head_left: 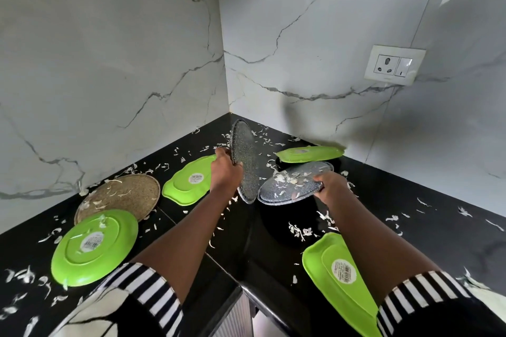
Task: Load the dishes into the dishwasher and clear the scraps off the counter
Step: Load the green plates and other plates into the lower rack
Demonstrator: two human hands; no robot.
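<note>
My left hand grips a grey speckled plate and holds it up on edge above the black counter. My right hand grips the near rim of a second grey speckled plate, held nearly flat with white scraps lying on it. The two grey plates almost meet at their lower edges. Several green plates lie upside down on the counter: one at front left, one behind my left arm, one at the back right and one partly under my right arm. White scraps are strewn across the counter.
A round brown woven mat lies at the left against the marble wall. A wall socket sits at the upper right. The counter forms a corner, with its front edge below my arms.
</note>
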